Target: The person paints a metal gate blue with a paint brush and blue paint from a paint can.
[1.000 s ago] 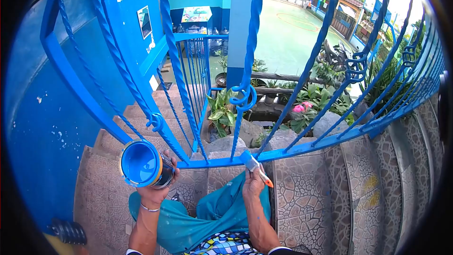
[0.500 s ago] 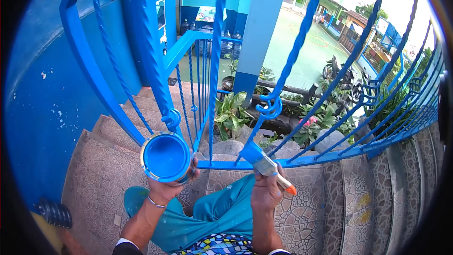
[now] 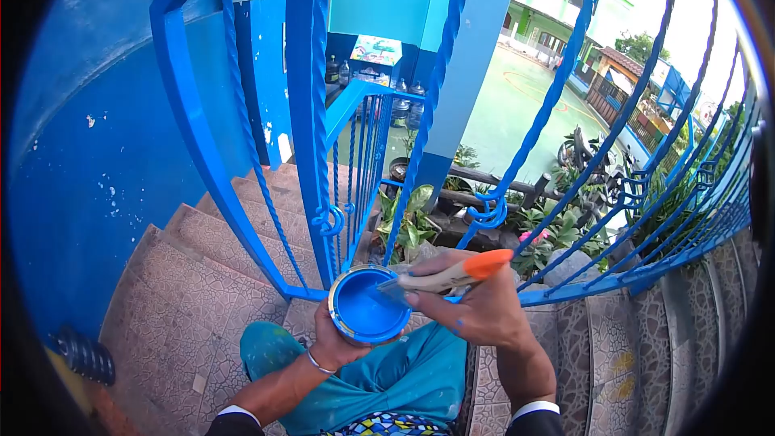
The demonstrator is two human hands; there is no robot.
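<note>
My left hand (image 3: 341, 342) is wrapped round a small round can of blue paint (image 3: 367, 324), its mouth tipped up toward me. Blue paint coats the can's inner wall. In my right hand (image 3: 487, 312) is a paintbrush (image 3: 442, 278) with a pale wooden handle and an orange end. Its bristles reach down inside the can and are partly hidden by the paint. A smear of blue marks a finger of my right hand. Just beyond the can stands a blue metal railing (image 3: 308, 113) with twisted bars.
Tiled stairs (image 3: 202, 238) descend ahead between a blue wall (image 3: 97, 186) and the railing. More steps (image 3: 569, 355) lie to the right. A black coiled object (image 3: 87, 358) sits at the lower left. Leafy plants (image 3: 413, 218) and rocks lie behind the bars.
My right hand has turned over and brought the brush from beside the railing's lower bar into the can. The can has shifted right in view, and the view has tilted a little.
</note>
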